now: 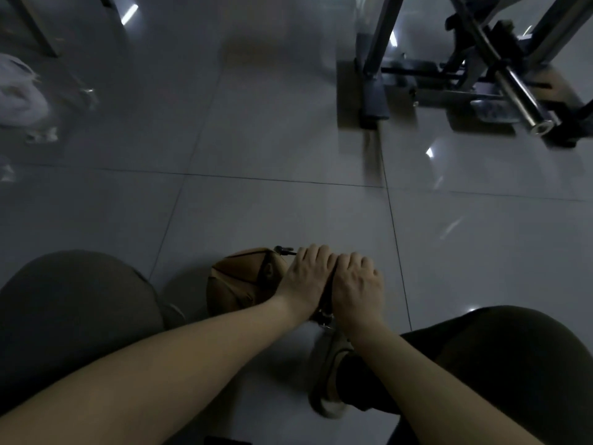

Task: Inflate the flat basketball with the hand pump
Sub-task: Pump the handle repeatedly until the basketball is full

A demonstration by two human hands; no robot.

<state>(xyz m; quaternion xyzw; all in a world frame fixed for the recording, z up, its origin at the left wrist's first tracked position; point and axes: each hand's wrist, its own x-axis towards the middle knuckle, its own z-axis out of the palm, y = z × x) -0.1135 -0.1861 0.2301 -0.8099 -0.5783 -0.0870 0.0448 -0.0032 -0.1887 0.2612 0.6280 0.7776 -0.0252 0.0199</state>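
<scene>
Grey glossy tiles (pixel 272 203) fill most of my feed, dim and streaked with reflections. A metal exercise frame (pixel 481 59) stands at the far right and a white bag (pixel 19 94) lies at the far left, both well apart from the work.

Closer in, I see the person's dark-clad knees either side, and a pale shoe (pixel 330 380) planted on the floor just below the hands.

Between the knees, the basketball (pixel 244 277) lies on the tiles. It is brown, caved in and creased, with its panels folded over one another. I judge it has taken in little or no air so far.

Just to the right of the ball, the left hand (pixel 308 277) and right hand (pixel 359 284) sit side by side, touching. Both have their fingers curled down over the top of the hand pump (pixel 325 311). Only a dark strip of the pump and a metal bit at its base show between the wrists.

A small dark fitting (pixel 284 250) pokes out at the ball's far edge, beside the left fingers. I cannot tell whether a needle is seated in the valve.

So the grip looks set, and nearly all the pumping is left to do.
</scene>
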